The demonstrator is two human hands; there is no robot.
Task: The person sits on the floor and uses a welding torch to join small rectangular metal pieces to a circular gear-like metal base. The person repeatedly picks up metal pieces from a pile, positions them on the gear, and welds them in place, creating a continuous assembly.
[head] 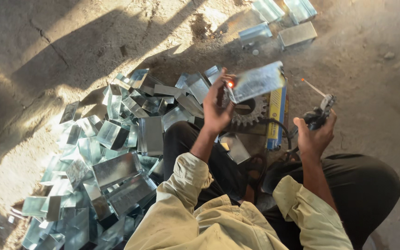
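Sheet-metal box (258, 82): raised at 12 o'clock above the lap, 1 corner glowing orange.
Left hand (216, 109): fingers clamped on the box's left end.
Right hand (315, 134): at 3 o'clock, fist closed around the electrode holder (319, 113), rod tip lit.
Advice: keep fingers off the hot corner; grip steadily.
Pile of boxes (112, 157): at 9 o'clock.

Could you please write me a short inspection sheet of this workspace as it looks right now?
Surface: bare, cracked concrete floor, part sun, part shade.
Job's things: folded metal box with a glowing orange spot at one corner; welding holder with a thin rod.
Clutter: heap of metal pieces on the person's left; four boxes set apart ahead; a gear on the floor.
Hands: left hand holds the box up; right hand grips the holder.
Cables: dark cable runs from the holder.
Surroundings: nothing seen.
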